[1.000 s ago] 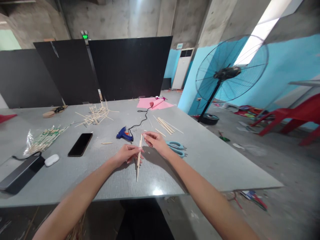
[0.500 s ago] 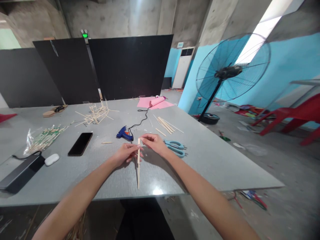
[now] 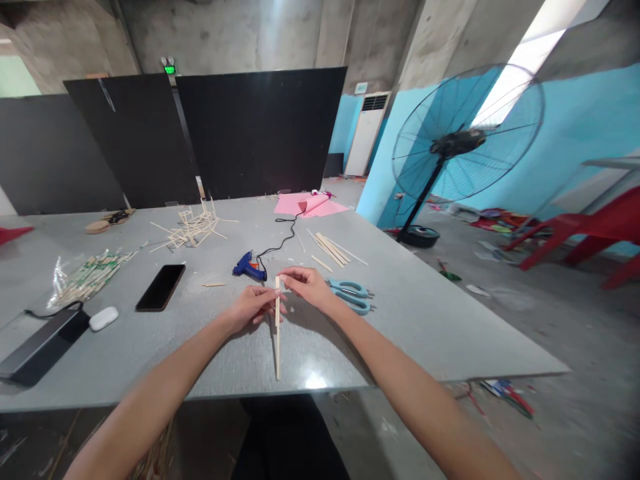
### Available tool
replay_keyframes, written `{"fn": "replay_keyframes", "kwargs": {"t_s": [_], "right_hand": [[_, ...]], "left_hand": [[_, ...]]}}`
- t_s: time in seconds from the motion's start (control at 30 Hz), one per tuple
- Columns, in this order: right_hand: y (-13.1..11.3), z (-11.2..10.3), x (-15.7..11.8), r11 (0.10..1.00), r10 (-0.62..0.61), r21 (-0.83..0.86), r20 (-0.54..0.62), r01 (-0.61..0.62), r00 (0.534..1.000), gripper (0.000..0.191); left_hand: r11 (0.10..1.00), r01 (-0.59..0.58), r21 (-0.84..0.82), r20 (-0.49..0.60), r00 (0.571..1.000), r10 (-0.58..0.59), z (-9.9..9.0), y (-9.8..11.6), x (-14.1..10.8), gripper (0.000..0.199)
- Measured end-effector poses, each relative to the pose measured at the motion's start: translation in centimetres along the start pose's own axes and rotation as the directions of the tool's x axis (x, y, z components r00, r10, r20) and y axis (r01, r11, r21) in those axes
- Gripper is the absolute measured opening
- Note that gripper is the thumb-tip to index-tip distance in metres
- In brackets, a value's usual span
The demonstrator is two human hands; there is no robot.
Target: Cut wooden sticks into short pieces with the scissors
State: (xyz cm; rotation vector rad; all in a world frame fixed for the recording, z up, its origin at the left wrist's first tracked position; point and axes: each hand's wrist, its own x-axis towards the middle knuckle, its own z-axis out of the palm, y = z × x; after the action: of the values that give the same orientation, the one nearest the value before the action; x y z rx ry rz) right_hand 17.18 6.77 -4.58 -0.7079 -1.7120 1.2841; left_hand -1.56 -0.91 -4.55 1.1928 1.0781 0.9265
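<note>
Two pale wooden sticks [image 3: 278, 333], one longer than the other, lie side by side and point toward the table's front edge. My left hand [image 3: 253, 307] pinches them from the left, near their upper part. At their far end, the thumb and fingertips of my right hand [image 3: 301, 283] close on the tips. Beyond my hands rests a blue glue gun [image 3: 249, 266] with a black cord. Light blue scissors [image 3: 353, 297] lie partly behind my right hand and wrist.
The grey table [image 3: 430, 333] also holds a phone [image 3: 161, 288], a white case [image 3: 104, 319], a dark box [image 3: 45, 347], bagged sticks [image 3: 95, 275], a stick structure [image 3: 195, 227], loose sticks [image 3: 331, 250] and pink paper [image 3: 315, 205]. A fan [image 3: 457, 143] stands right, beyond the table.
</note>
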Motion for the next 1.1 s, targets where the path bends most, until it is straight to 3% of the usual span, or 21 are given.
{"fn": "replay_keyframes", "kwargs": {"t_s": [0.63,0.87,1.1], "right_hand": [[1.6,-0.2,0.3,0.984,-0.12,-0.12,0.083,0.13,0.989,0.031],[1.3,-0.3,0.1,0.981,-0.121,-0.143,0.091,0.133,0.988,0.031],[0.9,0.0,0.0,0.986,-0.059,-0.154,0.071,0.07,0.996,0.046]], "left_hand": [[0.998,-0.031,-0.053,0.026,0.999,0.033,-0.1,0.0,-0.2,0.045],[0.998,-0.034,-0.053,0.02,0.999,0.035,-0.1,-0.1,-0.2,0.044],[0.99,-0.055,-0.128,-0.014,0.998,0.053,-0.2,-0.2,0.1,0.047]]}}
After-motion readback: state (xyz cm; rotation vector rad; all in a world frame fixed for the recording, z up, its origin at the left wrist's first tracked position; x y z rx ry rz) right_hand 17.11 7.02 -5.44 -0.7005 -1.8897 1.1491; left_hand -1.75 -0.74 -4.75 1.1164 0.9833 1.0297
